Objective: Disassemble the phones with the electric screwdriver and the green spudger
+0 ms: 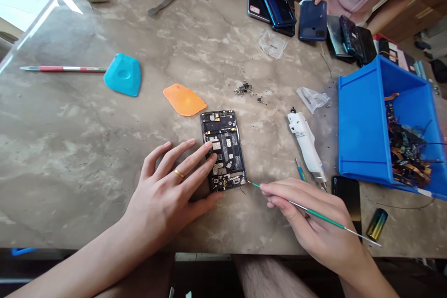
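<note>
Left hand [162, 191] and right hand [310, 216] over a mottled stone tabletop [87, 158].

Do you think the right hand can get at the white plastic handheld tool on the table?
Probably yes: the right hand rests below the white plastic handheld tool, and nothing stands between them, though it holds a green-handled probe.

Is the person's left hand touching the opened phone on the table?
Touching. The head view plainly shows the left hand with its fingertips resting on the exposed internals of the opened phone.
</note>
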`<state>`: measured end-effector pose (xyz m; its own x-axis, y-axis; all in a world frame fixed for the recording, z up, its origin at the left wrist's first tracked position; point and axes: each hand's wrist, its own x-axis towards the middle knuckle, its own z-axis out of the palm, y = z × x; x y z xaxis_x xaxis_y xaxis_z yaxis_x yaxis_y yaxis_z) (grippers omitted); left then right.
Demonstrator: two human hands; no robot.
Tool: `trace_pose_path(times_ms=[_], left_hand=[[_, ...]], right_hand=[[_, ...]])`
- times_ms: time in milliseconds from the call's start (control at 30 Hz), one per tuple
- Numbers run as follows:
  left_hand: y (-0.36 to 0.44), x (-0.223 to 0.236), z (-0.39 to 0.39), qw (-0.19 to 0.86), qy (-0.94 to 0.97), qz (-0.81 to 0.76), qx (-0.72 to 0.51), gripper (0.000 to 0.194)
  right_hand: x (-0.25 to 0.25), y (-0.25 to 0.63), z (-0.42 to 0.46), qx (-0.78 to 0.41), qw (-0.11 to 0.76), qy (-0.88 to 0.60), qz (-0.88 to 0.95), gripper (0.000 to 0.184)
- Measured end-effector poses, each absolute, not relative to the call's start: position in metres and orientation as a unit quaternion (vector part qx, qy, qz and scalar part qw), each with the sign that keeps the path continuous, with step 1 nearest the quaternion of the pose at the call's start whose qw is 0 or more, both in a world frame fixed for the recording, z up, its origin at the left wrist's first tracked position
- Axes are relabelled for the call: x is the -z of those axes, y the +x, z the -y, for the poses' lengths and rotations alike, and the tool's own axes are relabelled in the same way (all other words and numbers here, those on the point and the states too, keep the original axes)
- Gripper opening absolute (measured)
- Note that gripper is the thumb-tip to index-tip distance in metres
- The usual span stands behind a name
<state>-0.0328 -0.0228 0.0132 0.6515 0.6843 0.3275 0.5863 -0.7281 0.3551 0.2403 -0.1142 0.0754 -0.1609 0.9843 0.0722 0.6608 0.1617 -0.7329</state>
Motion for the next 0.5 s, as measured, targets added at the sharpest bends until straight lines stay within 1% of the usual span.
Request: trace_pose_path(times_ms=[167, 300, 400, 500], left_hand=[[-0.033, -0.013, 0.023, 0.096, 0.905, -0.347, -0.224, 0.046], [-0.032, -0.013, 0.023, 0.091, 0.907, -0.345, -0.224, 0.046], [-0.032, -0.013, 0.023, 0.086, 0.907, -0.345, -0.225, 0.046], [-0.033, -0.012, 0.022, 0.085, 0.906, -0.346, -0.227, 0.045]], right_hand=[[-0.077, 0.236, 0.111, -0.251, 0.269, -0.556, 0.745, 0.029], [-0.082, 0.226, 0.106, -0.219, 0.274, -0.546, 0.761, 0.023], [-0.082, 0.225, 0.1, -0.253, 0.281, -0.57, 0.73, 0.019], [-0.077, 0.231, 0.091, -0.345, 0.288, -0.608, 0.654, 0.018]])
